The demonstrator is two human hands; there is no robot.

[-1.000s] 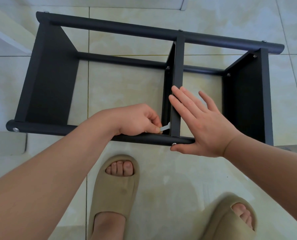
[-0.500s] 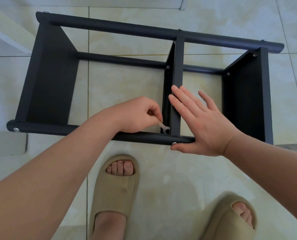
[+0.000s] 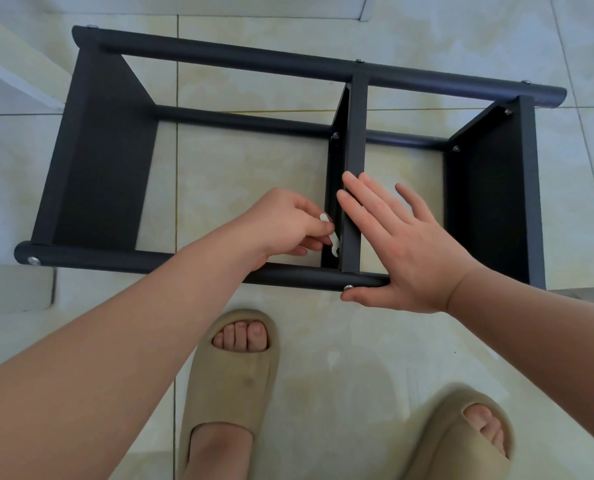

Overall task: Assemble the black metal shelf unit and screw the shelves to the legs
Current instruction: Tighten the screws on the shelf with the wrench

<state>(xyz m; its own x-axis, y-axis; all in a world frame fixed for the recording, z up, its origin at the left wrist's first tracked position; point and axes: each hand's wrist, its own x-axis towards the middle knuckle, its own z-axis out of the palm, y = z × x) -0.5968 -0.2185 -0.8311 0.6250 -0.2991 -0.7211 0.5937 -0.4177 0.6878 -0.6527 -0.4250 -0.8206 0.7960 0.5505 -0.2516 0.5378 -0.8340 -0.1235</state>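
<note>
A black metal shelf unit [image 3: 105,161] lies on its side on a tiled floor [image 3: 340,344], its near leg [image 3: 115,262] just ahead of two beige sandals [image 3: 233,386]. The left hand [image 3: 285,226] pinches a small pale wrench [image 3: 333,242] against the middle shelf [image 3: 356,133], close to that leg. The right hand [image 3: 406,251] lies flat – fingers straight on the shelf's edge, thumb along the leg – gripping nothing.
</note>
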